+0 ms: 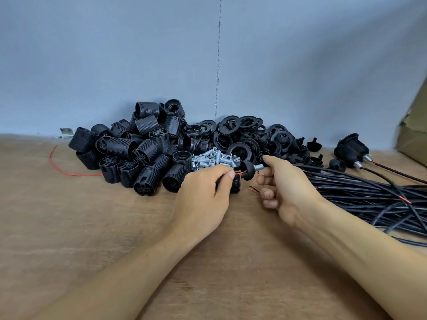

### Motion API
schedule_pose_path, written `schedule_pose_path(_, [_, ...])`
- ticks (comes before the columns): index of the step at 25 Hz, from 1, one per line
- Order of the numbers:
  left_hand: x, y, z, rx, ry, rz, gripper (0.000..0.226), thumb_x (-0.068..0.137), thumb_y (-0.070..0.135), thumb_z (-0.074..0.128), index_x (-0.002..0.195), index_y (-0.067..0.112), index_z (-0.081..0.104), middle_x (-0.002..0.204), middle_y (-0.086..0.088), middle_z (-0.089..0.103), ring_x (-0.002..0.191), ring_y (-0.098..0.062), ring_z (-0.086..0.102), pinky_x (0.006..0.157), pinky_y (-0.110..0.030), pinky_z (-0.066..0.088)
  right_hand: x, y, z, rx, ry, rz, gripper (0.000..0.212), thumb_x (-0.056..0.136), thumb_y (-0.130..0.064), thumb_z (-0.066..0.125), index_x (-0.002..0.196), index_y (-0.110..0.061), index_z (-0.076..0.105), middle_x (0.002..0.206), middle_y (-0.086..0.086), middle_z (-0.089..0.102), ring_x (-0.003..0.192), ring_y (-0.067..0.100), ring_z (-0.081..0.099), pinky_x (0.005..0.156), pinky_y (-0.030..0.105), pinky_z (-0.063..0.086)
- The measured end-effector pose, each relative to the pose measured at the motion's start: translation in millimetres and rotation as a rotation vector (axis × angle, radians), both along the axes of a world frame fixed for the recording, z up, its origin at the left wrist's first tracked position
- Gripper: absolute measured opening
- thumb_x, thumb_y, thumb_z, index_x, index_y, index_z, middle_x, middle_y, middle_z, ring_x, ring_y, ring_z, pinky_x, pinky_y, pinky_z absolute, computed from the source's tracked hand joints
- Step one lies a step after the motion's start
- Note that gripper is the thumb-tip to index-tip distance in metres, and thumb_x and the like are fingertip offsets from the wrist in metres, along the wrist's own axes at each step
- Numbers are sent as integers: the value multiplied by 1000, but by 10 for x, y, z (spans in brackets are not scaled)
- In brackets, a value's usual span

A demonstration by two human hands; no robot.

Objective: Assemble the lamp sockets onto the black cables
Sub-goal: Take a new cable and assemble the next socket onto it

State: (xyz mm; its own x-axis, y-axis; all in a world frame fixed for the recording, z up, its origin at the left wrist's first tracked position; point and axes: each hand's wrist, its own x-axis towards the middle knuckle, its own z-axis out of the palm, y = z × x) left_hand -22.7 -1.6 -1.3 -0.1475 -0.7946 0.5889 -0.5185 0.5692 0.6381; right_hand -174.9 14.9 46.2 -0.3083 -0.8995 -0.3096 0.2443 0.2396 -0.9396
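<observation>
Fingers of the left hand are pinched on a red wire that is threaded through a black socket cap. The cap is held just above the wooden table, in front of the heap of silver threaded tubes. A metal nipple is seen projecting from the cap towards the right hand. Its thumb and forefinger are closed just behind the nipple, seemingly on the black cable, though that stretch is hidden by the fingers. A socket body is largely covered by the left hand. The cable bundle and a cardboard box are cut off at the right edge.
</observation>
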Motion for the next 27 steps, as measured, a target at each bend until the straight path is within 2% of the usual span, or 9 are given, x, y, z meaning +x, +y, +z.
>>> schedule_pose_path(6, [1,-3,8,13,9,-14,30,101,28,51,75,18,62,62,1,60,62,-19,57,63,-36,42,106,62,-11,-93,-453,-170,41,106,-33,43,68,-17,44,43,-1,50,28,10,37,32,15,29])
schedule_pose_path(8, [1,13,26,0,3,-27,31,102,25,53,71,24,59,61,5,59,63,-17,57,61,-31,42,161,91,-25,-210,-456,-185,40,106,-32,45,69,-15,48,47,0,54,32,10,43,33,17,35])
schedule_pose_path(11, [-7,44,80,-37,-10,-62,40,101,20,57,70,45,52,63,16,59,68,-6,60,61,-14,39,192,114,-52,-499,-48,-85,30,101,-28,58,75,-13,57,60,-3,61,46,11,52,44,24,45])
schedule_pose_path(14, [3,31,86,-37,22,-88,41,101,15,57,73,45,57,65,18,61,66,-2,60,59,-9,37,88,134,-113,-849,804,47,7,94,-26,68,95,-19,64,87,-13,65,78,8,59,71,22,47])
schedule_pose_path(16, [18,20,61,-37,40,-88,35,98,6,56,82,34,69,68,13,66,64,-5,60,57,-11,38,20,108,-184,-931,1266,132,21,95,-29,63,114,-20,64,105,-11,62,99,12,56,88,30,43])
schedule_pose_path(18, [23,25,64,-14,65,-72,30,96,1,56,91,24,74,70,7,68,61,-5,58,56,-12,39,-18,77,-212,-843,1363,233,36,99,-38,55,131,-22,56,115,-10,58,102,6,54,94,35,41])
schedule_pose_path(20, [23,45,102,46,141,-73,32,98,5,58,86,32,70,76,11,70,65,1,59,60,-9,41,-68,44,-213,-750,1287,321,44,99,-46,52,140,-29,46,119,-12,56,85,-3,56,88,32,44])
schedule_pose_path(24, [39,54,161,110,179,-52,32,102,20,57,79,40,65,75,14,69,61,2,56,60,-9,40,-171,-4,-189,-690,1362,353,40,97,-35,58,136,-32,49,123,-14,56,83,7,59,85,37,51])
schedule_pose_path(27, [27,67,153,111,174,-40,26,100,22,61,84,40,68,74,17,69,57,1,55,58,-10,40,-205,-18,-173,-715,1406,334,29,95,-31,61,124,-29,62,114,-15,56,66,2,49,75,33,49])
